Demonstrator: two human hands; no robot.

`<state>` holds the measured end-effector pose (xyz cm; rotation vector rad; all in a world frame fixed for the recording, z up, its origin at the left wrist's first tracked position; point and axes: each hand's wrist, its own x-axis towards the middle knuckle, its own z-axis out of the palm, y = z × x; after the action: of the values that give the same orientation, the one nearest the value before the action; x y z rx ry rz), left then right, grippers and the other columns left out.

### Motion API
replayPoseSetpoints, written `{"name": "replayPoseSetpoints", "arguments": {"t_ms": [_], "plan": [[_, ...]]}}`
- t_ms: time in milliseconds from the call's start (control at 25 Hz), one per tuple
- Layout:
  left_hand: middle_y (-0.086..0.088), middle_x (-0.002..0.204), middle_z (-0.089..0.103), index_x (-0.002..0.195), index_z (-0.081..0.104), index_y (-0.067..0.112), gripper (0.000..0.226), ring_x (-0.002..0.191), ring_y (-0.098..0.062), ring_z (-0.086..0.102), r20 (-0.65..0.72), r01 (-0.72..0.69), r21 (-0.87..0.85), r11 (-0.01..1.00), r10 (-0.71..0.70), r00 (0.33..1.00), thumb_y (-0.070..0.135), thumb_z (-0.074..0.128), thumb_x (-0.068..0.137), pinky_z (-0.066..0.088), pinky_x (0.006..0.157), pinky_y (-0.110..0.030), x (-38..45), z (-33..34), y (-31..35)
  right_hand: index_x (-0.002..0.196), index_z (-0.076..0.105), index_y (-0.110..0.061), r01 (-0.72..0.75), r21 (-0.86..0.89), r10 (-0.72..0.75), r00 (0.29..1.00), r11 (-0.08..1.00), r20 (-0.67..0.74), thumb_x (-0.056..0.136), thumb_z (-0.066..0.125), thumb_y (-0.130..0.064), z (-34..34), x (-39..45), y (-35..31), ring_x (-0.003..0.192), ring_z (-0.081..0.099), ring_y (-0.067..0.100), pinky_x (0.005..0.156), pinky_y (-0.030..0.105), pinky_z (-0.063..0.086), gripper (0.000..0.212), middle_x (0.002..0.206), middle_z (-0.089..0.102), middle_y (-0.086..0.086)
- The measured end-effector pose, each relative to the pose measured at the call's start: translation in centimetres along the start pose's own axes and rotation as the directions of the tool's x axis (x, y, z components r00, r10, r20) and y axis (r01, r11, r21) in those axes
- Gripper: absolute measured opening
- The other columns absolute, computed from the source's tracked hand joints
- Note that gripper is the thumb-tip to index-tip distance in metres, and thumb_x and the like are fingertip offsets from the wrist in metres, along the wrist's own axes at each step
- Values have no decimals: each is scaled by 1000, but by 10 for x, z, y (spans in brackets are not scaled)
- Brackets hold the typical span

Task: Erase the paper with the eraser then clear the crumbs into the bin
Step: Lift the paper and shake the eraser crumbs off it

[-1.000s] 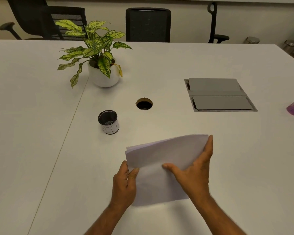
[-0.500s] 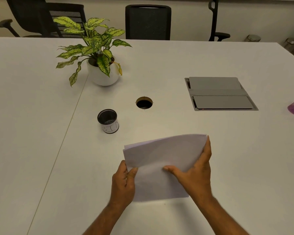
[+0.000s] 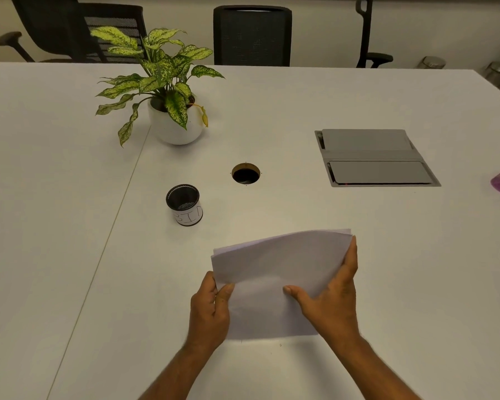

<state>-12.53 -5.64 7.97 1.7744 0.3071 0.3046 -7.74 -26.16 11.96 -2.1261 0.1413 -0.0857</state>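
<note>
Near the table's (image 3: 70, 255) front edge we held the folded paper (image 3: 274, 272), left hand (image 3: 211, 307) pinching one side, right hand (image 3: 332, 295) gripping the other. Little had changed since a second earlier (no eraser visible); the bin (image 3: 184, 204) stood well apart, crumbs still untipped.

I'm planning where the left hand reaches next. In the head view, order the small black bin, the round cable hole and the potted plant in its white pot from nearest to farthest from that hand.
Measured from the left hand, which grips the paper:
1. Small black bin, ahead, slightly left.
2. Round cable hole, ahead, slightly right.
3. Potted plant in its white pot, farthest back.
</note>
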Motion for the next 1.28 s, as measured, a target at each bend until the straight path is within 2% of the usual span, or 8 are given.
{"name": "replayPoseSetpoints", "arguments": {"t_ms": [80,160,360,520,640,840,1080,1280], "plan": [[8,102,70,108,55,34,23,89,3,66,11,-8,3,1000,8,1000,24,50,88,50,69,-7,1,-1,0,146,11,-46,-34,121,31,999,992,24,59,93,-20,-4,-2,8,107,55,3,85,18,50,123,131,50,-15],[7,99,69,104,54,34,19,86,3,65,32,-9,13,1000,9,999,24,49,89,49,66,-7,3,-3,0,124,50,-39,-58,228,54,998,972,22,67,87,-13,-9,-2,18,94,66,8,70,14,55,73,107,66,-20],[34,96,68,110,53,39,39,83,13,62,72,-102,152,983,91,993,4,53,94,45,73,-1,1,-9,-12,98,69,-25,-61,271,66,998,961,-11,75,80,-10,-16,-9,25,82,65,-5,64,5,50,29,80,71,-23],[43,104,62,114,56,60,58,92,16,59,76,-157,188,970,145,987,7,51,91,43,80,-1,-1,-10,-10,106,70,-10,-50,246,53,999,968,-7,76,78,-13,-11,-13,28,82,63,-9,62,2,46,31,81,70,-21],[40,98,63,117,49,67,30,85,18,59,74,-170,176,970,159,985,41,47,102,42,76,2,-2,-8,-4,108,65,-20,-42,254,46,999,966,-11,77,77,-13,-10,-15,24,84,61,-13,60,1,45,33,90,67,-18],[32,93,66,111,54,36,42,89,18,59,49,-135,217,967,127,991,-2,55,92,42,75,2,-1,-7,-19,107,63,-21,-27,228,31,999,973,-14,77,77,-11,-5,-14,29,85,63,-8,63,-1,44,34,90,66,-19],[4,83,68,92,57,24,9,71,1,62,24,25,97,995,-27,999,18,57,98,45,59,-8,24,0,-3,95,62,-33,-122,163,103,988,979,118,82,76,-12,3,13,34,77,67,3,59,9,51,28,91,68,-16],[3,99,73,106,66,15,11,87,-10,69,3,179,118,977,-180,984,12,63,96,50,67,-9,79,11,-1,99,68,-26,-253,230,213,959,940,186,79,78,-10,14,67,26,83,71,9,75,30,59,28,97,73,-8]]}}
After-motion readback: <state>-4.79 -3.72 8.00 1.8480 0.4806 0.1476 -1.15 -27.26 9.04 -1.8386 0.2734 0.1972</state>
